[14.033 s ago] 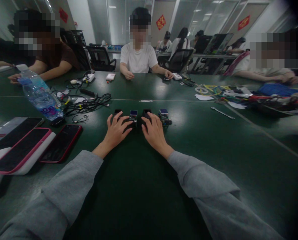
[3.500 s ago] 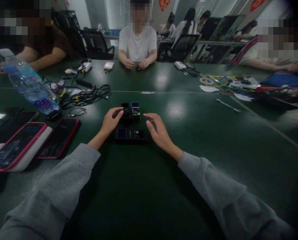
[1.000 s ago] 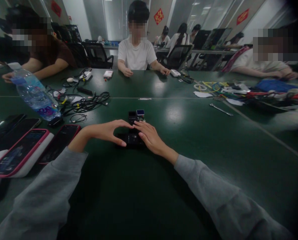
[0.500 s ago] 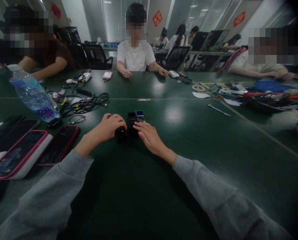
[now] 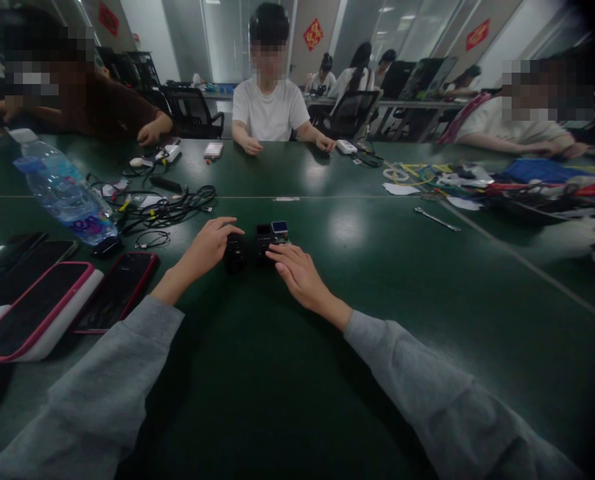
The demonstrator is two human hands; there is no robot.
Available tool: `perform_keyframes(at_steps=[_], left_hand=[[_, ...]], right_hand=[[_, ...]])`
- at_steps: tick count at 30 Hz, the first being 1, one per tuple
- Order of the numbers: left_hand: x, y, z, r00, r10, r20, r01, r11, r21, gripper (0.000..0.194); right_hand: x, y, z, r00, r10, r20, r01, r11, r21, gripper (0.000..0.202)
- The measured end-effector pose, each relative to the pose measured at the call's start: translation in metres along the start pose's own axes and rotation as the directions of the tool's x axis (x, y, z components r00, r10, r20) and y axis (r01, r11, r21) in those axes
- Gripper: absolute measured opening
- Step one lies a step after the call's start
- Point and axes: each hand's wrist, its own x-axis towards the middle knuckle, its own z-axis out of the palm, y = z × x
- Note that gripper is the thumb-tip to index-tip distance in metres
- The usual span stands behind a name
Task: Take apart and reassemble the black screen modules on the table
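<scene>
A small black block stands on the dark green table, its details lost in shadow. My left hand is on its left side, the fingers bent over its top; the thumb is hidden. Just right of it, with a narrow gap between, is a black boxy device. A small square module with a blue-grey screen sits at this device's right rear. My right hand lies with fingers stretched out and together, the tips against the device's right front side.
At the left are several phones, a tilted water bottle and tangled black cables. A wrench lies to the right, before a heap of cables and bags. Across the table sits a person in a white T-shirt.
My left hand has shifted left and slightly away from me, and the black block has moved with it, widening the gap to the device. My right hand has stayed in place.
</scene>
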Motion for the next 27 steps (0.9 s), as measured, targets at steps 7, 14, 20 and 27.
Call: perform_keyframes(at_steps=[7, 14, 20, 27], left_hand=[[-0.008, -0.025, 0.028, 0.908, -0.407, 0.097, 0.398, 0.769, -0.501, 0.056], [-0.012, -0.016, 0.038, 0.879, -0.476, 0.035, 0.390, 0.675, -0.626, 0.055], [-0.014, -0.013, 0.037, 0.905, -0.422, 0.045, 0.340, 0.656, -0.674, 0.053], [-0.017, -0.017, 0.042, 0.920, -0.390, -0.022, 0.291, 0.723, -0.627, 0.048]], right_hand=[[0.000, 0.001, 0.001, 1.000, 0.003, -0.012, -0.003, 1.000, -0.001, 0.042], [0.000, 0.003, 0.001, 0.995, 0.040, -0.091, -0.038, 0.999, 0.013, 0.041], [0.000, 0.018, 0.009, 0.973, 0.150, -0.176, -0.142, 0.988, 0.058, 0.040], [-0.002, 0.016, 0.008, 0.973, 0.161, -0.168, -0.169, 0.985, -0.032, 0.031]])
